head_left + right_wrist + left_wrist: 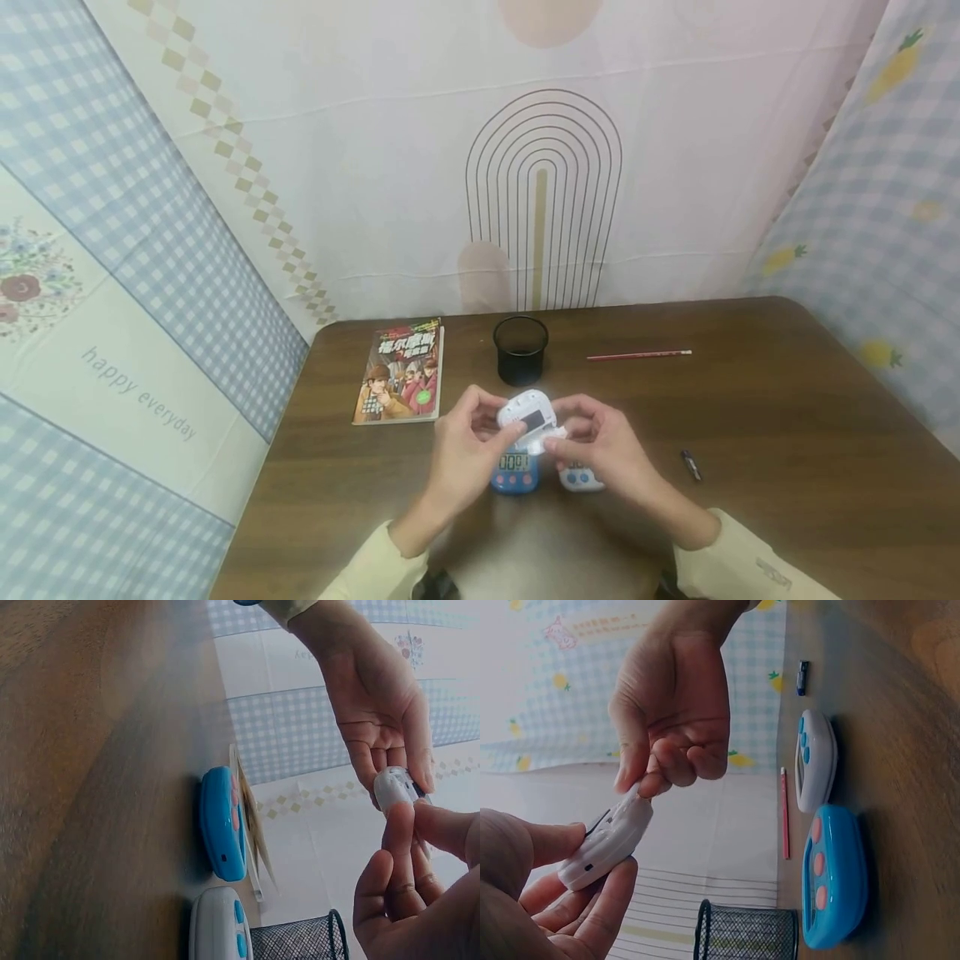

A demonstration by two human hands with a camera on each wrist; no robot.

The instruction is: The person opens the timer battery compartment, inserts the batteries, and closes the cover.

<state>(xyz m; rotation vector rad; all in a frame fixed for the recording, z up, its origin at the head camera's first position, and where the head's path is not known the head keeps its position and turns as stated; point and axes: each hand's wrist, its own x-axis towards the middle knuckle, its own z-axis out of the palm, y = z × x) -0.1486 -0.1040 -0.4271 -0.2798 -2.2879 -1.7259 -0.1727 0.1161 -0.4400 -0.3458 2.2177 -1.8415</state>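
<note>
Up off the table, my left hand (468, 450) grips a white digital timer (607, 851), thumb on its back and fingers beneath. A dark rectangle shows on that back. At the timer's other end, my right hand (611, 446) pinches a small white cover piece (549, 439) between thumb and index finger; I cannot tell whether it is free of the body. Below the hands lie a blue timer (515, 481) with pink buttons and a white timer (821, 761) with blue buttons, the latter partly hidden by the right hand in the head view.
A small dark battery (691, 465) lies right of the hands. Behind them stands a black mesh pen cup (521, 365), with a comic-style book (401, 375) to its left and a red pencil (637, 356) to its right. Patterned cloth hangs around the brown table (787, 400).
</note>
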